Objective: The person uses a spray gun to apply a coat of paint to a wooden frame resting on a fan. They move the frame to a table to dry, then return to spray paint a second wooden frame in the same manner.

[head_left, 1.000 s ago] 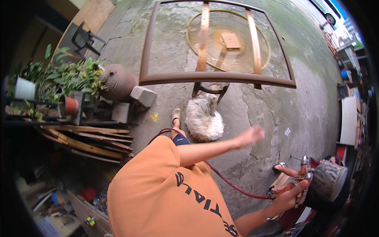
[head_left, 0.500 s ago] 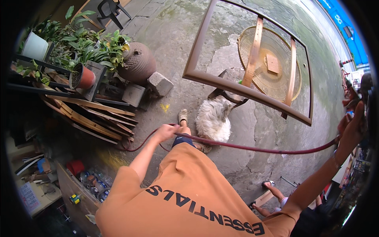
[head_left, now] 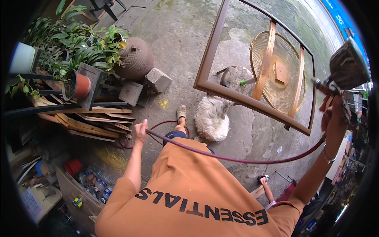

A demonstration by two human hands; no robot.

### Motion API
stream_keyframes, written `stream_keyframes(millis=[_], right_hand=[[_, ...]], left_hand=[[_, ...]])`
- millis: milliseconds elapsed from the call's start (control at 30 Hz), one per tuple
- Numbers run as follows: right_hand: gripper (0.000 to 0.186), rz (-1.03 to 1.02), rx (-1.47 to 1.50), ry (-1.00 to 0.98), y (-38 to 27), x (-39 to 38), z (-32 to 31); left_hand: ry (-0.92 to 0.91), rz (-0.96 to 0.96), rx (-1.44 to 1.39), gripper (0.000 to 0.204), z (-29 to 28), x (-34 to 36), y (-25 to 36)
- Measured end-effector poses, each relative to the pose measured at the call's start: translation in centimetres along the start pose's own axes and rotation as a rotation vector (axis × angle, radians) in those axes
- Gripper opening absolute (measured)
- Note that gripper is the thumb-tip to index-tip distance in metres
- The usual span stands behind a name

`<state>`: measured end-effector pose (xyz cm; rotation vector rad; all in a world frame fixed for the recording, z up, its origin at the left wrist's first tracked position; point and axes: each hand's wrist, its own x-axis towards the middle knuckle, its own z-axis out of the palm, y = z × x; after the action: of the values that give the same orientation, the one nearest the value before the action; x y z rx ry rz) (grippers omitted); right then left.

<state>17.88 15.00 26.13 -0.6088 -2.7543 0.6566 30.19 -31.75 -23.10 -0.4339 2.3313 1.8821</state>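
Observation:
My right hand [head_left: 334, 112], raised at the far right, is wrapped around a spray gun [head_left: 348, 67] with a dark, stained cup on top. From it a dark red hose [head_left: 237, 160] sags across in front of my body to the left. My left hand [head_left: 140, 131] is closed on that hose, out by my left side. Ahead and to the right is a brown rectangular frame [head_left: 252, 104], tilted in view. Two wooden slats [head_left: 265, 61] cross it, and a round tan ribbed grille [head_left: 282, 93] shows behind them.
A curled white shaggy dog [head_left: 212, 118] lies by my foot. Leftward are a stack of wood strips [head_left: 87, 124], a concrete block [head_left: 158, 80], a large clay jar [head_left: 136, 59] and potted plants [head_left: 85, 49]. Another person's leg [head_left: 267, 189] shows at lower right. Loops of hose lie near my foot.
My left hand has moved left with the hose. My right hand has shifted slightly left, and the spray gun now shows plainly, cup up. The view has shifted a little.

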Motion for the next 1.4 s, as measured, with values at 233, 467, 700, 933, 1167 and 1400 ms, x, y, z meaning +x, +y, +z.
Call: stream_keyframes(millis=[233, 467, 700, 933, 1167, 1400], right_hand=[[0.062, -0.363, 0.346, -0.438, 0.7, -8.2, 0.5], [0.036, -0.314, 0.259, -0.400, 0.8, -5.0, 2.4], [0.046, -0.212, 0.123, 0.246, -3.0, 3.1, 4.7], [0.044, -0.060, 0.012, 0.015, 2.0, -0.1, 2.1], [0.060, -0.194, 0.332, -0.561, -2.9, -2.8, 3.7], [0.033, -0.059, 0.345, -0.488, -3.6, 5.5, 7.8]], left_hand=[[0.153, 0.076, -0.125, 0.054, -2.5, -2.0, 1.8], [0.194, 0.169, -0.286, 0.051, -2.7, -4.6, 6.5], [0.272, 0.231, -0.471, 0.050, -5.1, 0.4, 9.9], [0.078, 0.218, -0.432, 0.053, -6.2, 8.7, 11.4], [-0.090, 0.305, -0.351, 0.048, -5.5, 12.9, 13.9], [-0.043, 0.374, -0.437, 0.051, -6.7, 12.7, 15.7]])
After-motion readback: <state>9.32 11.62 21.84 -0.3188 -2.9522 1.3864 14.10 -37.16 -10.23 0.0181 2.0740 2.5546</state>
